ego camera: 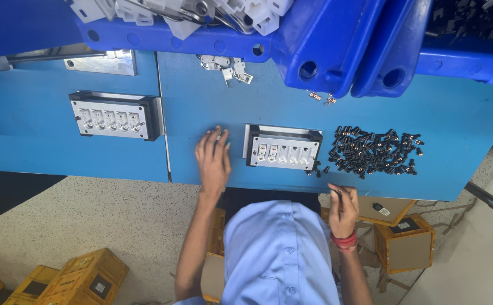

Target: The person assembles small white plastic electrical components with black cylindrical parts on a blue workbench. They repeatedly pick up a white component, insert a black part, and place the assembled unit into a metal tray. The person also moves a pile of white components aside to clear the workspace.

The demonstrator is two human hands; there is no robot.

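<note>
Two hands: left hand [213, 158] flat, empty on smooth blue table [201, 107]; right hand [343, 206] pinches small dark part [337, 192].

A flat, bright blue table [212, 107] made of joined panels fills the upper half of the view. Large blue plastic crates [325, 39] with round holes in their walls stand along its far edge. Beneath the near edge lies a speckled, beige stone-chip floor [99, 214]. Yellow cardboard boxes [88, 277] with dark labels sit on the floor at the lower left, and brown cardboard boxes [407, 245] rest at the right. The light is even and soft.
</note>
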